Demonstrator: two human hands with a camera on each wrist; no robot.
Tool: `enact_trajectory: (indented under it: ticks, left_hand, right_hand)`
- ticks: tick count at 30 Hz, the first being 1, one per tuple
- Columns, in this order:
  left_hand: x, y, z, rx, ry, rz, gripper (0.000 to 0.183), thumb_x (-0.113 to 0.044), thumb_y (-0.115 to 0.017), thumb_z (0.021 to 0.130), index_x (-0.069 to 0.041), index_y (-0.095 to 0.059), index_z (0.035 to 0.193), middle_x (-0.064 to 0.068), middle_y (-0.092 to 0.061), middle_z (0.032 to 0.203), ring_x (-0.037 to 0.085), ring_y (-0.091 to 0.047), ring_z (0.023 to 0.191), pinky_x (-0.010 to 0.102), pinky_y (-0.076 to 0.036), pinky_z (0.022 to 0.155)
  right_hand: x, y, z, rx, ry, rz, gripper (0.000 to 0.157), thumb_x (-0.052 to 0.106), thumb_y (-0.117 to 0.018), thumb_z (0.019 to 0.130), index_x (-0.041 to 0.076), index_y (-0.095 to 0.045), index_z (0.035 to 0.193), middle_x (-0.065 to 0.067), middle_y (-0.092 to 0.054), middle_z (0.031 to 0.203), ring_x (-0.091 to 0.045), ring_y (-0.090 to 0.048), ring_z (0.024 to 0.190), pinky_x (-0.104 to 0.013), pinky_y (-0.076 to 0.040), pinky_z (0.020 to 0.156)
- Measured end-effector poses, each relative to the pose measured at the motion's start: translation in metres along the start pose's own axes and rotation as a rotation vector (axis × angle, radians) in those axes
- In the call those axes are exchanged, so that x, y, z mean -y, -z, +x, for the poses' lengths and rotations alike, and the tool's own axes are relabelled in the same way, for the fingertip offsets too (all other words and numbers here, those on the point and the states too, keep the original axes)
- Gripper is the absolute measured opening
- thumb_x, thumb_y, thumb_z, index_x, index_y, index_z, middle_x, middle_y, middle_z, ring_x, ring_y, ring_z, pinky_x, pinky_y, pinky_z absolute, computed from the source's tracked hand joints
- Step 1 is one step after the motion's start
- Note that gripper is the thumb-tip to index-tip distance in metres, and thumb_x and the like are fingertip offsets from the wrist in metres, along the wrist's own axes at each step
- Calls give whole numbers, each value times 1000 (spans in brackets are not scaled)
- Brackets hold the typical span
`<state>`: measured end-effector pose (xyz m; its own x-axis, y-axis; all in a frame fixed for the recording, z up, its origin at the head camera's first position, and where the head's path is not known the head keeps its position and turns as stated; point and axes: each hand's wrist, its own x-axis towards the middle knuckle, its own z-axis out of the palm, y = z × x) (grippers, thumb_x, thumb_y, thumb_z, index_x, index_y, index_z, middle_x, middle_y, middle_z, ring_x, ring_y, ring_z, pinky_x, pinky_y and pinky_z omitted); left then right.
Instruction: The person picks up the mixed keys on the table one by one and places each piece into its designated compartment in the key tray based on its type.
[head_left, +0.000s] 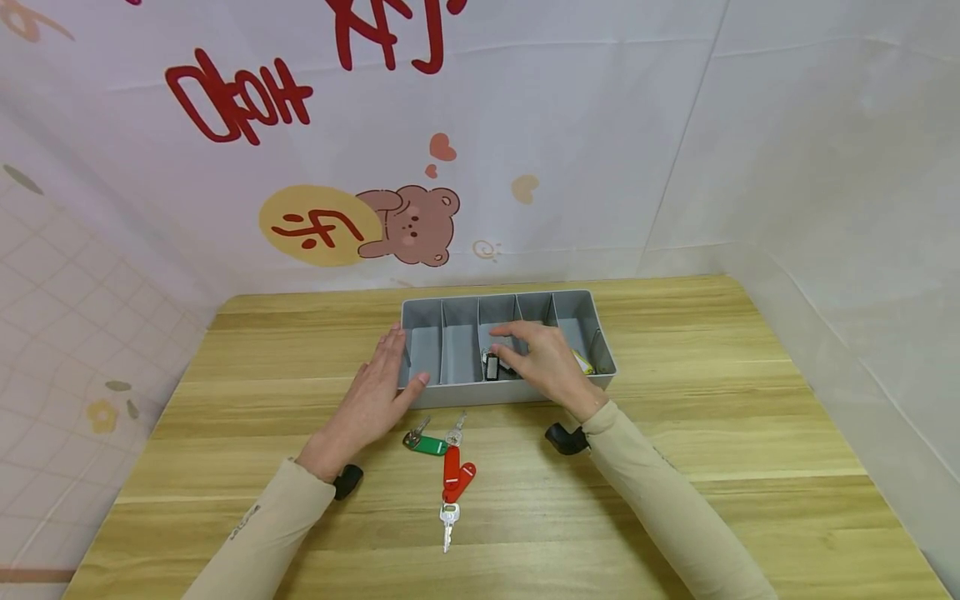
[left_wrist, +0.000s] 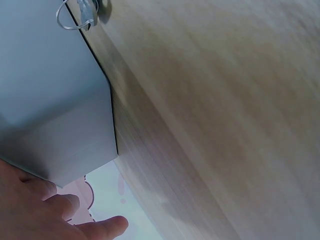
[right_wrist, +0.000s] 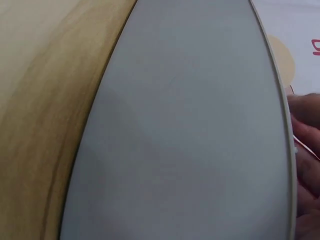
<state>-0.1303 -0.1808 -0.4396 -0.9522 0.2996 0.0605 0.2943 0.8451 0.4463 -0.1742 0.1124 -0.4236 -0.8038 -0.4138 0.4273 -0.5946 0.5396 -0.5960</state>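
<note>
A grey tray (head_left: 480,393) with several compartments lies lengthwise on the table. At its left end rests my left hand (head_left: 371,396), fingers straight along the side and thumb by the front corner. My right hand (head_left: 546,358) is over the tray's middle, thumb and index finger apart just above a black key tag (head_left: 492,367) in the third compartment from the left. A yellow key tag (head_left: 582,362) lies farther right, partly hidden by that hand. The right wrist view mostly shows the tray's outer wall (right_wrist: 185,125), with fingers only at its right edge.
In front of the tray, a green key tag (head_left: 429,446) with keys lies on the wooden table (head_left: 675,333). Two red key tags (head_left: 452,468) overlap beside it, with a silver key (head_left: 448,518) pointing toward the near edge. A printed cloth (head_left: 570,150) hangs behind.
</note>
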Motion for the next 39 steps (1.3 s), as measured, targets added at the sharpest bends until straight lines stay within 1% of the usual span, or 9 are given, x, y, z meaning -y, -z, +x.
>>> enact_trajectory:
  ticks: [4,7,11,17,21,25,30,34,39]
  left_hand:
    - [0,0,0,-2,-2,1,89,-56,-43,107,2,-9,164,17,-4,173,41,-13,157,72,-27,114]
    - [0,0,0,-2,-3,1,89,-56,-43,107,2,-10,164,17,-5,173,41,-13,157,71,-27,115]
    - [1,0,0,-2,-4,-1,89,-56,-43,107,2,-10,164,18,-5,173,41,-13,157,71,-26,115]
    - [0,0,1,2,-1,-1,89,-57,-43,107,2,-10,164,18,-6,173,42,-13,157,72,-26,115]
    - [-1,0,1,7,2,-3,89,-56,-43,107,3,-10,164,18,-5,173,42,-12,157,72,-26,115]
    - [-1,0,0,6,0,-4,89,-56,-44,107,3,-10,164,18,-5,173,41,-12,157,72,-26,115]
    - [0,0,1,6,0,-5,89,-56,-44,107,2,-9,164,17,-5,173,41,-12,157,72,-26,115]
    - [0,-1,1,6,-1,-3,89,-57,-43,107,2,-9,164,17,-4,173,41,-12,157,72,-26,115]
    - [0,-1,1,5,3,-3,89,-56,-44,107,2,-9,164,17,-4,173,41,-11,157,71,-25,116]
  right_hand:
    - [2,4,-3,19,-15,-10,33,24,-74,98,6,-74,127,-7,-73,127,-26,-70,114,-46,-55,97]
    - [5,9,-7,25,-15,-9,38,29,-72,100,8,-71,131,-6,-69,134,-26,-64,125,-47,-52,103]
    - [8,17,-14,28,-8,-8,41,32,-69,102,10,-68,136,-4,-64,143,-26,-59,132,-49,-48,107]
    - [13,30,-25,6,2,-31,40,36,-64,104,12,-68,135,-1,-61,146,-25,-56,135,-51,-47,108]
    - [15,37,-32,0,15,-48,38,34,-64,104,9,-69,133,-2,-61,147,-27,-55,136,-52,-46,108]
    - [14,43,-40,-12,49,-85,38,33,-64,104,8,-69,133,-5,-60,147,-29,-55,137,-53,-46,108]
    - [8,52,-50,-46,69,-118,38,29,-66,103,6,-69,133,-7,-62,145,-29,-56,135,-53,-47,106]
    - [0,60,-58,-58,45,-139,40,29,-66,102,5,-67,135,-7,-62,145,-29,-55,136,-52,-46,107]
    - [-13,67,-67,-56,27,-189,45,27,-66,102,1,-64,139,-12,-59,148,-35,-52,138,-56,-42,110]
